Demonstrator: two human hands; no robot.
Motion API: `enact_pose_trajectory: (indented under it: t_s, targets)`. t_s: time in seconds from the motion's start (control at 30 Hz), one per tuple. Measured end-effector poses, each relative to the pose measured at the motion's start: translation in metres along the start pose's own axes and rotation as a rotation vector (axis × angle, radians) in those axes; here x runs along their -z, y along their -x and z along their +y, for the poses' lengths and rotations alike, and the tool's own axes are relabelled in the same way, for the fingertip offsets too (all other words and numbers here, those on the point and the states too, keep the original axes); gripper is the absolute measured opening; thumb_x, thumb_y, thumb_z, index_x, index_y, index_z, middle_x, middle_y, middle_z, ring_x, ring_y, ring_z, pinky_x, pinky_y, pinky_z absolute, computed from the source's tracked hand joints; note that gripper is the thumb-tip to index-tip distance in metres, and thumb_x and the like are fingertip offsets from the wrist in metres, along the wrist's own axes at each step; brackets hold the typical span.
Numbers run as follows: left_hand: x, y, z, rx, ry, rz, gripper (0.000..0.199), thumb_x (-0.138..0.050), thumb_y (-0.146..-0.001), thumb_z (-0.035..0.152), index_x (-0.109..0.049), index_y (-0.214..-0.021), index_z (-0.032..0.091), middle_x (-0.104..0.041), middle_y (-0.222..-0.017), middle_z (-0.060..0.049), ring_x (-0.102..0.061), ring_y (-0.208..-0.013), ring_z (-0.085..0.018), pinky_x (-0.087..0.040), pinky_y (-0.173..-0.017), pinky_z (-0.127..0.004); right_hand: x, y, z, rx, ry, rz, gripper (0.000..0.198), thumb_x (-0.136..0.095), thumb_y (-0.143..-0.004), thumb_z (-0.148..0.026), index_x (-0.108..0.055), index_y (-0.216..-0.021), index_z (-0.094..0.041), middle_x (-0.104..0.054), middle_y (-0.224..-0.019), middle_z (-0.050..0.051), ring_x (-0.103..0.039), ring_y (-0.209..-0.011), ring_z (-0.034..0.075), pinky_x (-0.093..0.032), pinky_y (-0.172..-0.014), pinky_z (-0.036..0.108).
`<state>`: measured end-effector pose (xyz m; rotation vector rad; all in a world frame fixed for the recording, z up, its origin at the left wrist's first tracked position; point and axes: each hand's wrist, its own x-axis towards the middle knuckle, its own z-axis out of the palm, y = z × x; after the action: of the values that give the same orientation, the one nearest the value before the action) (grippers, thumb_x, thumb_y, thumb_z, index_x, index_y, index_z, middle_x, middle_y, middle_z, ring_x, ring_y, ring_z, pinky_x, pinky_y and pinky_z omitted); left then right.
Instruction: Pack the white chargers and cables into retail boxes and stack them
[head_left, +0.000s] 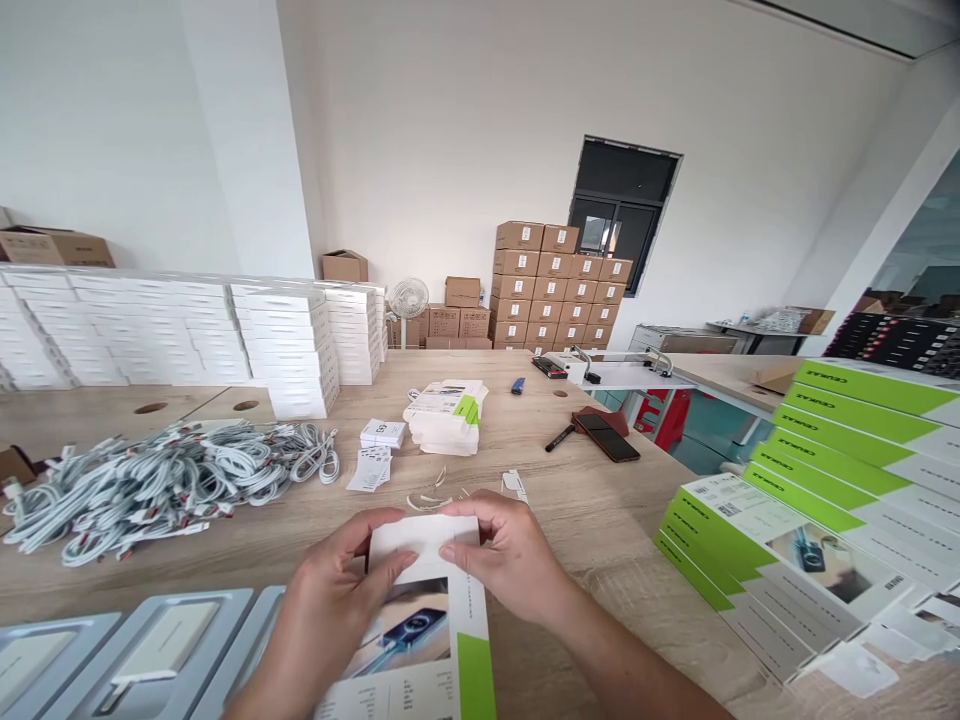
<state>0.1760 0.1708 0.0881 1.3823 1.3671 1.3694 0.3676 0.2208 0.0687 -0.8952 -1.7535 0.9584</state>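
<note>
A white and green printed packaging box lies in front of me, with a picture of a device on its face. Its white end flap is at the far end, between my two hands. My left hand is closed on the flap's left side, thumb on top. On the right side, my right hand pinches the same flap, its thumb pressed near the middle. My left wrist covers part of the box. Left of my hands, grey trays hold white power banks with short cables.
Coiled white cables are heaped at left, before stacked white boxes. Flattened printed boxes, paper slips, a black marker and a phone lie ahead. Green and white boxes are stacked at right.
</note>
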Motion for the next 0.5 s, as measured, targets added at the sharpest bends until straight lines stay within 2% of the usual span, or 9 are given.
enact_pose_trajectory:
  t_s: [0.13, 0.23, 0.33, 0.43, 0.5]
  targets:
    - [-0.004, 0.001, -0.001, 0.050, 0.052, -0.014, 0.050, -0.078, -0.066, 0.050, -0.063, -0.105, 0.022, -0.073, -0.076, -0.002, -0.069, -0.064, -0.023, -0.060, -0.060, -0.031, 0.002, 0.000, -0.003, -0.121, -0.115, -0.017, 0.027, -0.075, -0.072, -0.025, -0.070, -0.098, -0.022, -0.069, -0.086, 0.001, -0.059, -0.067, 0.014, -0.045, -0.059, 0.026]
    - [-0.008, 0.002, -0.002, 0.081, 0.125, -0.018, 0.059, -0.080, -0.065, 0.048, -0.058, -0.114, 0.023, -0.070, -0.073, 0.000, -0.064, -0.062, -0.019, -0.056, -0.058, -0.027, 0.007, -0.002, -0.003, -0.192, -0.253, -0.100, 0.025, -0.075, -0.073, -0.025, -0.068, -0.097, -0.021, -0.067, -0.081, -0.002, -0.057, -0.065, 0.011, -0.043, -0.059, 0.024]
    - [-0.008, 0.000, -0.005, 0.095, 0.172, -0.064, 0.065, -0.081, -0.065, 0.045, -0.055, -0.119, 0.022, -0.066, -0.072, 0.001, -0.062, -0.064, -0.018, -0.053, -0.057, -0.025, 0.010, -0.005, -0.004, -0.228, -0.333, -0.117, 0.024, -0.076, -0.070, -0.025, -0.069, -0.093, -0.020, -0.065, -0.077, -0.003, -0.056, -0.064, 0.011, -0.041, -0.060, 0.023]
    - [-0.001, -0.004, -0.001, 0.132, 0.235, -0.106, 0.070, -0.084, -0.063, 0.040, -0.053, -0.124, 0.023, -0.067, -0.079, 0.000, -0.066, -0.072, -0.020, -0.053, -0.063, -0.027, 0.010, -0.007, -0.005, -0.251, -0.377, -0.094, 0.025, -0.079, -0.066, -0.025, -0.070, -0.088, -0.019, -0.066, -0.075, -0.003, -0.056, -0.064, 0.011, -0.041, -0.061, 0.024]
    - [0.008, -0.006, 0.006, 0.243, 0.335, -0.124, 0.076, -0.084, -0.062, 0.037, -0.050, -0.130, 0.028, -0.071, -0.084, -0.002, -0.070, -0.079, -0.025, -0.055, -0.066, -0.032, 0.011, -0.008, -0.006, -0.258, -0.455, -0.060, 0.027, -0.082, -0.063, -0.026, -0.070, -0.086, -0.018, -0.067, -0.077, -0.003, -0.058, -0.066, 0.012, -0.042, -0.064, 0.025]
